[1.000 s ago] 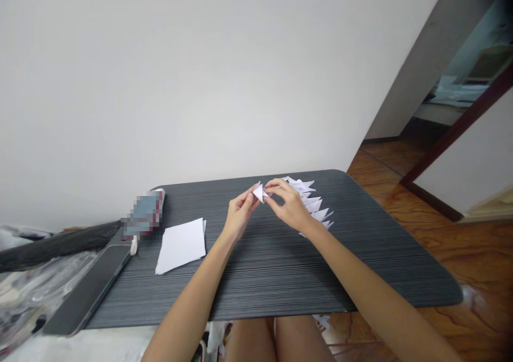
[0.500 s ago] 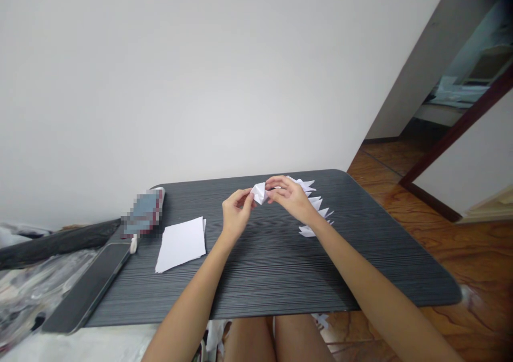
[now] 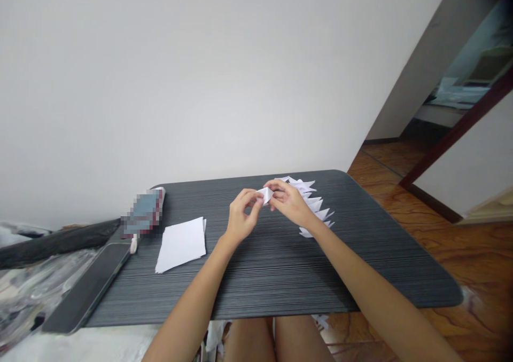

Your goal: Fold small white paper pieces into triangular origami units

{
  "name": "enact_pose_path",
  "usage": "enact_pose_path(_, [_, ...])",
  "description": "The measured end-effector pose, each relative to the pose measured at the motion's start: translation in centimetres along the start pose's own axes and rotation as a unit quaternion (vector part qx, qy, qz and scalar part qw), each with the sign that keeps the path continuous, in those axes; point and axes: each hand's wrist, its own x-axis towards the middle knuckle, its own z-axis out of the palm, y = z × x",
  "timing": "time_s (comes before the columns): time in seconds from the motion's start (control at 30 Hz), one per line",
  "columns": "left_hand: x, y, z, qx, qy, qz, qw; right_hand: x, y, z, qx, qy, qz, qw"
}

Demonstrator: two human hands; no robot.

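Above the middle of the dark table, a small piece of folded white paper (image 3: 266, 194) is pinched between both hands. My left hand (image 3: 243, 212) grips its left side, thumb in front and fingers behind. On the other side, the fingertips of my right hand (image 3: 289, 201) close on the paper's right edge. Several pointed folded paper pieces (image 3: 316, 204) lie in a row just beyond and right of my right hand, which hides part of them. A stack of white paper sheets (image 3: 182, 244) rests on the table, left of my left forearm.
The dark wood-grain table (image 3: 280, 276) stands against a white wall (image 3: 240, 84). At its left end are a dark flat tablet-like panel (image 3: 92, 287) and a blurred-out item (image 3: 144, 212). Plastic-wrapped things (image 3: 36, 287) lie beyond that end. Wooden floor (image 3: 420, 186) shows on the right.
The folded paper has turned and shifted slightly right. My left hand has moved right with it, nearer my right hand, and its fingers now cover more of the paper.
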Motion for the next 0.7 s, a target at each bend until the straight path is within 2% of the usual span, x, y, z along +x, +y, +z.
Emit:
enact_pose_path(0.1, [0.0,0.1,0.1,-0.027,0.000,0.023,0.999,0.0,-0.2,-0.1,0.003,0.003,0.001,1.000])
enact_pose_path(0.17, [0.1,0.1,0.1,-0.035,0.009,0.024,0.999,-0.1,-0.5,-0.3,0.011,-0.019,0.004,1.000])
enact_pose_path(0.33, [0.2,-0.3,-0.2,-0.054,0.005,-0.018,0.998,-0.1,-1.2,-1.5,-0.030,-0.086,0.022,0.996])
enact_pose_path(0.53, [0.3,-0.3,-0.2,-0.130,-0.010,-0.102,0.986,0.1,-0.9,-1.8,-0.101,-0.042,0.005,0.994])
enact_pose_path(0.7, [0.2,-0.7,-0.1,-0.140,0.022,-0.139,0.980,0.0,-1.3,-1.3,-0.178,-0.054,-0.005,0.983])
